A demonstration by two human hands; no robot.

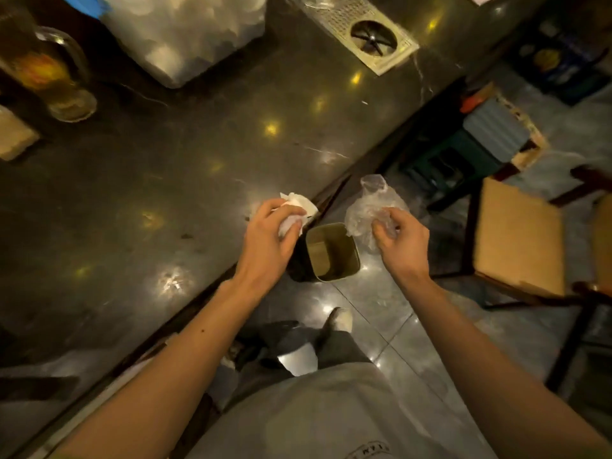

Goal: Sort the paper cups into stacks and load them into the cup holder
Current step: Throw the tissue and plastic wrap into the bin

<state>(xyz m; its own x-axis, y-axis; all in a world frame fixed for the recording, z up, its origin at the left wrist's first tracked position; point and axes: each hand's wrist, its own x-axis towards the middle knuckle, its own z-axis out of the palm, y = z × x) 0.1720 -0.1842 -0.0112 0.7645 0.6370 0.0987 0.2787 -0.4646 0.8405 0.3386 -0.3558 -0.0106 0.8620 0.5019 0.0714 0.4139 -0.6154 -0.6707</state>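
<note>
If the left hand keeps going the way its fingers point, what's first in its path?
Beyond the crumpled white paper the left hand grips, probably the counter edge; depth is unclear.

Print on pale shirt (298, 422), lower hem: curved dark lettering, upside down, partly cut off. Not legible. No other text readable.

Dim warm light spots a dark marble counter (165, 193) beside glossy floor tiles (397, 326) and a wooden chair (520, 240).

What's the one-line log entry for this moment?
left hand: holds crumpled paper | right hand: holds clear plastic wrap | bin: open below
</note>
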